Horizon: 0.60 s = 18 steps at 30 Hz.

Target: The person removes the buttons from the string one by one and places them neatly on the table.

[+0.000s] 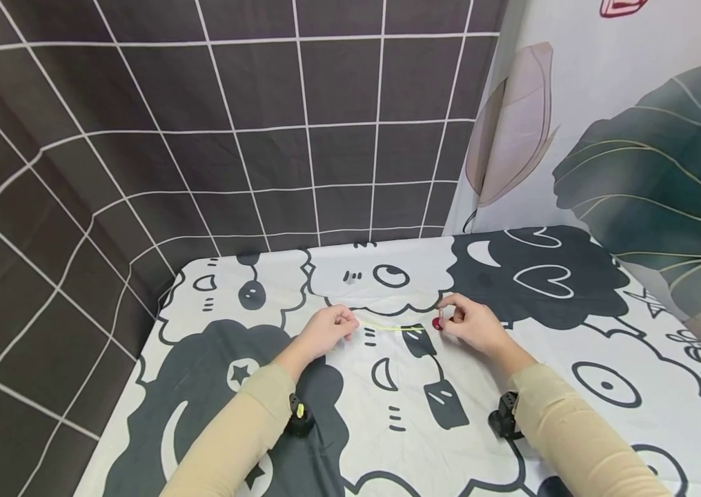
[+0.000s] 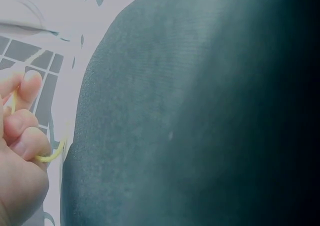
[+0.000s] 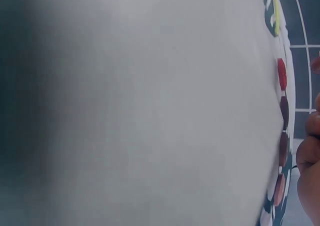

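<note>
My left hand (image 1: pixel 328 326) pinches a thin yellow cord (image 1: pixel 394 328), which stretches right across the patterned cloth. In the left wrist view the cord (image 2: pixel 50 156) runs between the fingertips, with a loop coming out below the curled fingers. Facing it, my right hand (image 1: pixel 470 322) has its index finger and thumb bent toward each other; whether they pinch anything I cannot tell. A red disc (image 1: pixel 437 324) shows right at the thumb tip. The right wrist view has this red disc (image 3: pixel 282 74) at one end of a row with dark discs (image 3: pixel 284 112) and a pinkish disc (image 3: pixel 279 190).
A black-and-white cloth (image 1: pixel 388 449) with cartoon faces covers the table. Dark curtain with white grid lines (image 1: pixel 263 90) hangs behind and to the left. On the right hangs a leaf-print curtain (image 1: pixel 667 166). Each wrist carries a small black camera (image 1: pixel 504 416).
</note>
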Motion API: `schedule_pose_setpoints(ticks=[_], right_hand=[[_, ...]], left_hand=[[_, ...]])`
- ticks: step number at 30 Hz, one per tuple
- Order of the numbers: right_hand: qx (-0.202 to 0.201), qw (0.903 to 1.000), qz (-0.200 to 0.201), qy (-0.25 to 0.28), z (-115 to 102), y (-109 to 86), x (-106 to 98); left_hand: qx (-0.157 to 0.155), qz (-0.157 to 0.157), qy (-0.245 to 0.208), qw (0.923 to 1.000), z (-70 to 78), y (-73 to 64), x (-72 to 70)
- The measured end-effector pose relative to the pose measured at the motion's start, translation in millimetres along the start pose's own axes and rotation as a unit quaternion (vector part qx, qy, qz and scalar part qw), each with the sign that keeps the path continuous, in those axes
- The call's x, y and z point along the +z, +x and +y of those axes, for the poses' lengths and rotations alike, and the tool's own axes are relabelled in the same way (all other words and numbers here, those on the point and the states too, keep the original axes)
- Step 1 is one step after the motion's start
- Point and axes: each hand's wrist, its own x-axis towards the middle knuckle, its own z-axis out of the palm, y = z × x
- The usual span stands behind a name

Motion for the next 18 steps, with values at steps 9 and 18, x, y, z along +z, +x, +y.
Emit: schedule_pose_setpoints(ticks=[9, 18], right_hand=[[0.011, 0.9999, 0.001, -0.001, 3, -1.9, -8], [0.022, 0.9997, 0.004, -0.007, 10, -5.0, -11]], left_hand=[[0.002, 0.006, 0.001, 1.0000, -3.1, 0.5, -0.7], [0.002, 0.009, -0.004, 1.0000, -1.8, -1.1, -0.3]])
